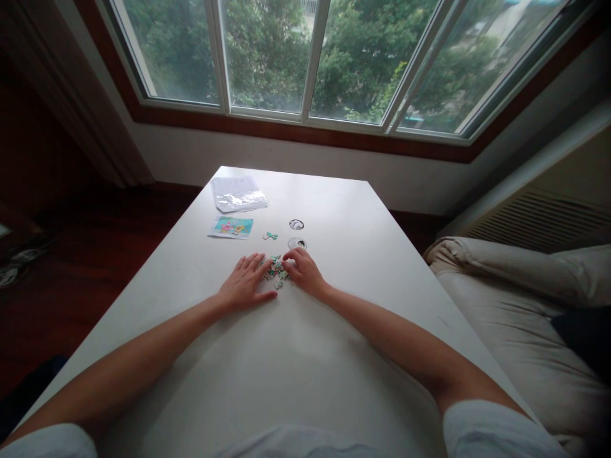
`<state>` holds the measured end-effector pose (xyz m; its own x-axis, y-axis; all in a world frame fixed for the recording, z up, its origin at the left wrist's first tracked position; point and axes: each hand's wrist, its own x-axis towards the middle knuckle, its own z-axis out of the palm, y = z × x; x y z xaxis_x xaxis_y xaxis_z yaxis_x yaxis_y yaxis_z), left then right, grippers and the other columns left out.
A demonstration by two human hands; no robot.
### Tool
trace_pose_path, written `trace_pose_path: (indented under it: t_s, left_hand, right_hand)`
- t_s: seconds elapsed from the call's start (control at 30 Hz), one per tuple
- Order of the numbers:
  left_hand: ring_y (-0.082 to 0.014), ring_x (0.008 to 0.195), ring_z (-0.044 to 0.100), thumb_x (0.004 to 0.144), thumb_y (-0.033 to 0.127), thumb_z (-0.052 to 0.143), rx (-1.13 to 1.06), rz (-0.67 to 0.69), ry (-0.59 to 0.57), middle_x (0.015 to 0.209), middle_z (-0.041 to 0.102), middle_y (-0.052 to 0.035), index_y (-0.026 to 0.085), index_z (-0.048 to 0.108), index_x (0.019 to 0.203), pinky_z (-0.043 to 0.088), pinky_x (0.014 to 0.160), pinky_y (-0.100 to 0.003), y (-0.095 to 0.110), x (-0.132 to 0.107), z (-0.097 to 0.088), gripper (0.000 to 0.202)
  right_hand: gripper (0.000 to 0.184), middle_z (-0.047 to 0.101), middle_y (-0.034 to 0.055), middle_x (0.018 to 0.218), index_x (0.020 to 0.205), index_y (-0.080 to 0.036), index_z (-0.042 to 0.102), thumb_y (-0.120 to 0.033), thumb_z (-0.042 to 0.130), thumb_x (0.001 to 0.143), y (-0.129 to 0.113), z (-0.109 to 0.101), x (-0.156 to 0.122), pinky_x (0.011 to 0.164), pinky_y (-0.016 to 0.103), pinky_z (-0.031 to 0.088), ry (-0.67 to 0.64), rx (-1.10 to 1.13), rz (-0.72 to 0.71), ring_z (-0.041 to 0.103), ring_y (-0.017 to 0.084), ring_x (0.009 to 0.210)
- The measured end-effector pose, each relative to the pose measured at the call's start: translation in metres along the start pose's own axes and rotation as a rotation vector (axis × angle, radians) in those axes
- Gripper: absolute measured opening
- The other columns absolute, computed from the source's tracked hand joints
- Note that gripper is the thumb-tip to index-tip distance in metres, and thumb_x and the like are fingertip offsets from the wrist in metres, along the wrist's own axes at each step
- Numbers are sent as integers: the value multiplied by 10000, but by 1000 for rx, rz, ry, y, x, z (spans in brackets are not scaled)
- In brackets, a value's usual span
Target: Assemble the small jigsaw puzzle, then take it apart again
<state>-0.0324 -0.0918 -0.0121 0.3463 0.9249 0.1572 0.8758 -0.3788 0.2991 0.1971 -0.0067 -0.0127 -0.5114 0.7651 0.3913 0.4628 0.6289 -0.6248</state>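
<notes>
A small heap of jigsaw puzzle pieces [275, 268], mostly green and white with some red, lies on the white table between my hands. My left hand [244, 281] rests flat along the heap's left side, fingers stretched out and thumb spread toward me. At the right edge of the heap is my right hand [304, 272], its fingers bent and thumb and forefinger drawn together; whatever may be between them is too small to make out. Just beyond the heap, a few joined pieces [270, 236] lie apart. A colourful picture sheet [232, 227] lies to their left.
Clear plastic packaging [238, 193] lies at the table's [305, 362] far left. Two small round objects, a nearer round tin or lid [296, 243] and a farther disc [296, 224], sit beyond my right hand. A beige sofa [515, 299] stands along the right, and a window is ahead.
</notes>
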Motion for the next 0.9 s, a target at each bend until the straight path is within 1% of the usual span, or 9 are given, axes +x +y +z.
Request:
trace_pose_path:
  t_s: [0.13, 0.27, 0.37, 0.47, 0.57, 0.67, 0.77, 0.83, 0.9]
  left_hand:
    - [-355, 1548, 167, 862, 770, 508, 9, -16, 24, 1662, 231, -146, 254, 310, 1577, 126, 1270, -575, -2, 22, 2, 903]
    - [-335, 1550, 167, 880, 764, 481, -20, 7, 36, 1667, 225, -131, 249, 316, 1572, 154, 1271, -530, -12, 49, 4, 879]
    - [-321, 1535, 212, 923, 732, 424, -49, -48, 87, 1650, 268, -134, 231, 333, 1565, 163, 1270, -502, -20, 70, 11, 820]
    - [-317, 1530, 231, 922, 715, 449, -69, -94, 114, 1645, 280, -143, 210, 372, 1542, 166, 1268, -488, -28, 91, 17, 803]
    - [-326, 1502, 293, 964, 650, 418, -77, -90, 86, 1604, 353, -176, 171, 419, 1514, 200, 1249, -521, -34, 106, 18, 730]
    - [-286, 1465, 361, 1012, 539, 367, -94, -28, 56, 1553, 439, -156, 173, 475, 1477, 221, 1248, -503, -37, 112, 15, 601]
    - [-239, 1446, 389, 1020, 493, 364, -123, 68, 12, 1525, 485, -108, 203, 533, 1435, 242, 1257, -430, -36, 106, 11, 534]
    - [-226, 1445, 393, 1013, 493, 385, -144, 118, -13, 1524, 492, -83, 221, 551, 1422, 253, 1259, -403, -34, 99, 9, 518]
    - [-229, 1447, 392, 1003, 496, 414, -163, 146, -25, 1530, 488, -73, 232, 519, 1451, 258, 1260, -408, -31, 93, 8, 531]
  right_hand:
    - [278, 622, 94, 1194, 1097, -217, 660, -440, 563, 964, -2, -20, -21, 1081, 384, 421, -39, 50, -67, 537, 227, 1198]
    - [314, 649, 87, 1108, 1024, -197, 652, -470, 504, 977, 2, -25, -24, 976, 339, 478, 97, 188, 84, 594, 200, 1064]
    - [377, 656, 70, 978, 992, -179, 629, -519, 470, 966, 6, -15, -13, 848, 301, 488, 242, 250, 285, 596, 179, 899]
    - [409, 656, 78, 1014, 973, -177, 616, -544, 438, 958, 7, 3, 6, 881, 291, 472, 308, 284, 312, 585, 178, 953]
    - [432, 660, 90, 1048, 982, -179, 581, -552, 364, 965, 4, 17, 25, 907, 290, 478, 304, 415, 405, 584, 173, 988]
    - [437, 659, 102, 1092, 1032, -174, 536, -523, 279, 978, 5, 18, 34, 880, 282, 501, 280, 603, 508, 611, 161, 997]
    - [428, 661, 95, 1109, 1048, -173, 565, -546, 374, 963, 12, 4, 23, 930, 300, 498, 216, 526, 407, 613, 169, 1029]
    - [435, 656, 94, 1153, 1111, -182, 599, -558, 449, 952, 17, -11, 5, 979, 329, 491, 129, 374, 269, 606, 185, 1083]
    - [444, 606, 115, 1297, 1199, -190, 620, -538, 496, 953, 19, -26, -15, 1064, 366, 459, 23, 199, 87, 570, 210, 1206]
